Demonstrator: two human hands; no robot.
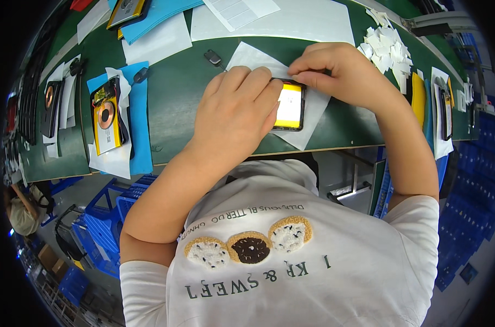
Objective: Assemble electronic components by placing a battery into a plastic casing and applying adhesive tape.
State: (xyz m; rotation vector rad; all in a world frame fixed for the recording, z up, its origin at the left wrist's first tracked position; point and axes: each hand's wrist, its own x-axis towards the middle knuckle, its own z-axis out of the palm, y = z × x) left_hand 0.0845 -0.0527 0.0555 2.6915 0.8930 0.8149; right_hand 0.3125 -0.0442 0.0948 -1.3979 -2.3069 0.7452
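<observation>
An open power bank (290,108), a black case with a yellow-edged battery and white label, lies on a white paper sheet (305,133) at the table's near edge. My left hand (236,106) grips it from the left, its fingers bent over the case and hiding that side. At the case's far edge my right hand (334,71) is closed in a pinch, thumb against forefinger. Whatever sits between those fingertips is too small or hidden to tell. Just beyond my left hand lies a small black plug-like piece (213,57).
On the left, another open power bank (107,117) with a copper coil rests on white paper and a blue sheet (140,120). Torn white paper scraps (386,46) are heaped at the far right. Large white sheets (313,22) cover the back. Blue plastic stools (103,212) stand below left.
</observation>
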